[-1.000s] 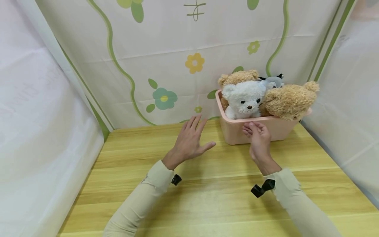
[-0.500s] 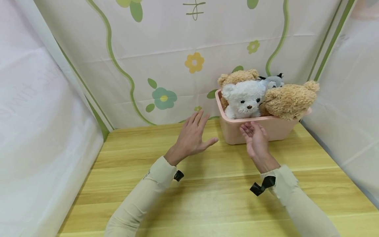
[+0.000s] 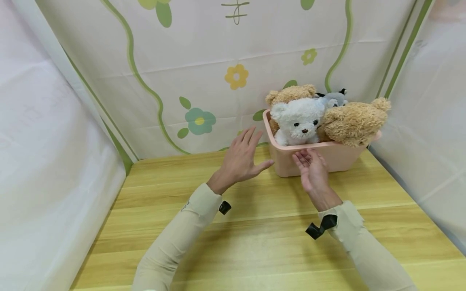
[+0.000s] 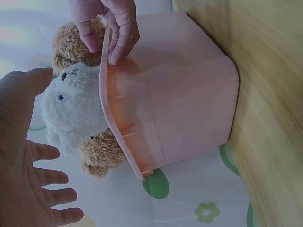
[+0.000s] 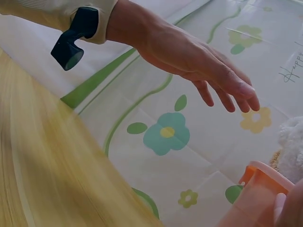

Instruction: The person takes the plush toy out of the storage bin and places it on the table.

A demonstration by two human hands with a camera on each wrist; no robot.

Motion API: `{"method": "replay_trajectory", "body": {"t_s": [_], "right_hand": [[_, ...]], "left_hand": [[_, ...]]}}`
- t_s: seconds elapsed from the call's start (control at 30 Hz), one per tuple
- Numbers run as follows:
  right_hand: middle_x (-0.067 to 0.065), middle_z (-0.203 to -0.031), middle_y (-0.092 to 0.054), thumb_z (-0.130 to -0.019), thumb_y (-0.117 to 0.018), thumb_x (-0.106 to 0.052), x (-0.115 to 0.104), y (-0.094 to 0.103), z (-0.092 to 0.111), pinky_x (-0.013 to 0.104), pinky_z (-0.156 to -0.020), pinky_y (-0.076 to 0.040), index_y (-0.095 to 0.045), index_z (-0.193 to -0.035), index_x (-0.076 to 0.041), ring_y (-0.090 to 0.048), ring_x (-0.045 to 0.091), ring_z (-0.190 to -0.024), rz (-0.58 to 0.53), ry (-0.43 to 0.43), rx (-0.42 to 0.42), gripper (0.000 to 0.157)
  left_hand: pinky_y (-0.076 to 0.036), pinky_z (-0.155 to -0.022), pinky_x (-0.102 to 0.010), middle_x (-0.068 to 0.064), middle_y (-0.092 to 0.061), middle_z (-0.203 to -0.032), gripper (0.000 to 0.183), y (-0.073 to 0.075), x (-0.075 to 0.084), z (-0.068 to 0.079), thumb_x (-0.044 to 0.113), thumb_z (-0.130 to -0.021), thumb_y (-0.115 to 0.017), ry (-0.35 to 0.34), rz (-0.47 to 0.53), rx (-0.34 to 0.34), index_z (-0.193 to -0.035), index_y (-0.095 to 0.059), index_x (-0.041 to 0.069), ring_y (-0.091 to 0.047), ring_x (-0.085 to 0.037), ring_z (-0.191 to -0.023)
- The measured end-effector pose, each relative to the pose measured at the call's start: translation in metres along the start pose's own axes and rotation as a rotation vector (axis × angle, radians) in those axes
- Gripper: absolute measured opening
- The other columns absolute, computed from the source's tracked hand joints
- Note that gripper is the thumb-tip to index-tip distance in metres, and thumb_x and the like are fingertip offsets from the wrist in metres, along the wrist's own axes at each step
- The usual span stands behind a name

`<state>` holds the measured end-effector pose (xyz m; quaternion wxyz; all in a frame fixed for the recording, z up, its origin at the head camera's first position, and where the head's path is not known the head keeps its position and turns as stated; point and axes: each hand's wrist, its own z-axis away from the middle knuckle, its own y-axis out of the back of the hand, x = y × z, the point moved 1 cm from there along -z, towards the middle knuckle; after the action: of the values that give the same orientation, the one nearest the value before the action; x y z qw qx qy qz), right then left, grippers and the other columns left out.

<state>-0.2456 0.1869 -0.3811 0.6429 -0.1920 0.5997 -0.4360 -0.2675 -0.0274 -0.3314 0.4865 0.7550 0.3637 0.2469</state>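
Observation:
A pink plastic storage bin (image 3: 342,157) stands at the back right of the table with plush toys in it. My right hand (image 3: 316,173) is palm up at its front; in the left wrist view the fingers curl under the rim, thumb on the toys' side. My left hand (image 3: 240,159) hovers left of the bin, fingers spread, holding nothing. A white teddy bear (image 3: 296,121) faces out at the bin's front. Behind it is a tan teddy bear (image 3: 291,94). Another tan plush (image 3: 354,123) leans over the right rim, near a grey plush (image 3: 335,98).
The wood-grain table (image 3: 174,234) has its right edge running close past the bin. A white curtain with printed flowers (image 3: 204,52) hangs right behind. White fabric walls (image 3: 54,141) close in both sides. Each wrist wears a black camera mount (image 3: 320,226).
My left hand has moved right and away from me, closer to the bin. The right hand's fingers have shifted slightly left along the rim. The bin and toys stay in place.

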Motion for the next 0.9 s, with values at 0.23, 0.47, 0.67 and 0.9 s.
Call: {"method": "replay_trajectory", "body": {"t_s": [0.23, 0.47, 0.67, 0.9], "right_hand": [[0.006, -0.094, -0.052, -0.102, -0.050, -0.012, -0.002, -0.002, 0.001, 0.026, -0.090, -0.055, -0.054, -0.099, -0.006, -0.056, 0.016, -0.092, -0.008, -0.030, 0.010, 0.007], [0.006, -0.100, -0.049, -0.102, -0.051, -0.013, -0.003, -0.002, -0.002, 0.026, -0.091, -0.054, -0.051, -0.104, -0.008, -0.053, 0.017, -0.097, -0.018, -0.040, 0.001, 0.006], [0.006, -0.099, -0.049, -0.102, -0.051, -0.012, -0.002, -0.004, -0.004, 0.026, -0.090, -0.055, -0.051, -0.102, -0.007, -0.053, 0.016, -0.095, -0.020, -0.034, 0.013, 0.005], [0.006, -0.095, -0.051, -0.101, -0.052, -0.011, -0.001, -0.006, -0.004, 0.027, -0.089, -0.055, -0.052, -0.097, -0.006, -0.055, 0.017, -0.091, -0.036, -0.026, 0.033, 0.006]], "left_hand": [[-0.034, -0.114, -0.053, -0.016, -0.026, -0.161, 0.092, 0.007, 0.003, -0.015, 0.067, -0.089, -0.055, -0.017, 0.045, 0.004, -0.156, -0.023, 0.013, -0.027, -0.033, -0.148], [-0.028, -0.119, -0.047, -0.016, -0.026, -0.161, 0.091, 0.013, 0.007, -0.031, 0.067, -0.089, -0.055, -0.019, 0.057, -0.009, -0.155, -0.025, 0.012, -0.028, -0.033, -0.148], [-0.030, -0.118, -0.043, -0.016, -0.029, -0.159, 0.093, 0.016, 0.010, -0.044, 0.066, -0.088, -0.056, -0.047, 0.066, 0.033, -0.155, -0.027, 0.008, -0.032, -0.029, -0.146], [-0.028, -0.120, -0.041, -0.016, -0.028, -0.160, 0.092, 0.019, 0.014, -0.054, 0.065, -0.089, -0.056, -0.026, 0.088, 0.003, -0.156, -0.025, 0.010, -0.032, -0.029, -0.146]]}}
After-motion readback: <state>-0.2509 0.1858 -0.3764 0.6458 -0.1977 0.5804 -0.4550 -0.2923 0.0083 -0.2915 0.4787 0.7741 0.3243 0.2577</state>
